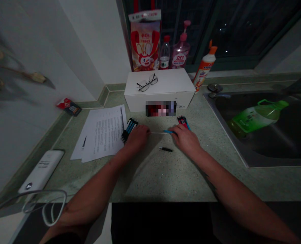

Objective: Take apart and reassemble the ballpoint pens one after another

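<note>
My left hand and my right hand sit close together on a speckled green countertop. A thin pale pen refill spans the gap between them, its far end in my left fingers. My right fingers pinch a short blue pen part at the other end. A small black pen piece lies just below the gap. Beside my left hand rests a bundle of black-and-blue pens, while a bundle of red-and-blue pens lies above my right hand.
Printed papers lie to the left, beyond them a white power bank with a cable. A white box carries eyeglasses. Bottles stand behind it. A steel sink holding a green bottle lies right.
</note>
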`<action>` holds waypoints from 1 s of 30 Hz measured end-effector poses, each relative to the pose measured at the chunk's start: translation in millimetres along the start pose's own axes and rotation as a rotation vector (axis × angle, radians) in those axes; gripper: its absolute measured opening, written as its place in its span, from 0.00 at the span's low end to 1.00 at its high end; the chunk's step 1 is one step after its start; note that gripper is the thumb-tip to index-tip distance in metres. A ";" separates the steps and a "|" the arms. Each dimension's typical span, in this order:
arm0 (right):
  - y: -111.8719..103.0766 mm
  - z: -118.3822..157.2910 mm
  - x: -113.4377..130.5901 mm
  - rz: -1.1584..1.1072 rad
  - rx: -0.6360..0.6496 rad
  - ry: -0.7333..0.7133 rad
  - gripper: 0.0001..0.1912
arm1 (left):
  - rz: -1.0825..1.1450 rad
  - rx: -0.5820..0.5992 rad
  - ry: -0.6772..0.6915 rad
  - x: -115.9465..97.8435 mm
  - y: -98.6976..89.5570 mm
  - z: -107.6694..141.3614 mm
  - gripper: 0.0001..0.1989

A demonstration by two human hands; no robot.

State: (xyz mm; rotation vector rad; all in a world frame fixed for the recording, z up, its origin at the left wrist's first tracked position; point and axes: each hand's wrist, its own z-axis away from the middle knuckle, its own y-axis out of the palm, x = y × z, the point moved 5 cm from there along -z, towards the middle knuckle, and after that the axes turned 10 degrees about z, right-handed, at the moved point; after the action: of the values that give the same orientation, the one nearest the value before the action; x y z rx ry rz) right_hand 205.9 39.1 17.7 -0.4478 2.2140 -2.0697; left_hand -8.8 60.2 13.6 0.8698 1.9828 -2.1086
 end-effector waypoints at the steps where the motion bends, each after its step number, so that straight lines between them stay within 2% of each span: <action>1: 0.1 0.0 -1.5 0.005 -0.001 0.015 0.15 | -0.008 -0.017 -0.010 3.3 -3.4 -1.0 0.07; 5: 0.7 0.1 -5.0 0.009 -0.008 0.042 0.15 | -0.010 -0.064 -0.016 7.7 -11.5 -2.6 0.07; 9: 1.1 -0.1 -4.8 0.017 0.000 0.032 0.15 | -0.011 -0.038 -0.018 4.8 -7.7 -1.9 0.07; 23: 2.9 0.1 -4.1 -0.032 -0.071 -0.002 0.14 | -0.005 -0.089 0.018 6.3 -4.0 -1.4 0.06; 28: 4.7 1.2 8.6 -0.042 -0.041 -0.104 0.13 | 0.063 -0.090 0.181 -4.5 5.1 1.6 0.04; 30: 5.3 1.3 12.5 -0.060 -0.047 -0.125 0.12 | 0.103 -0.174 0.272 -11.3 2.0 6.9 0.04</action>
State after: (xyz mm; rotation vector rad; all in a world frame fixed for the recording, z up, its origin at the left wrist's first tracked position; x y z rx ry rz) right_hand 193.5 34.8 14.1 -0.6359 2.2068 -1.9623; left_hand -0.8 50.1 17.1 1.2505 2.1537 -1.8117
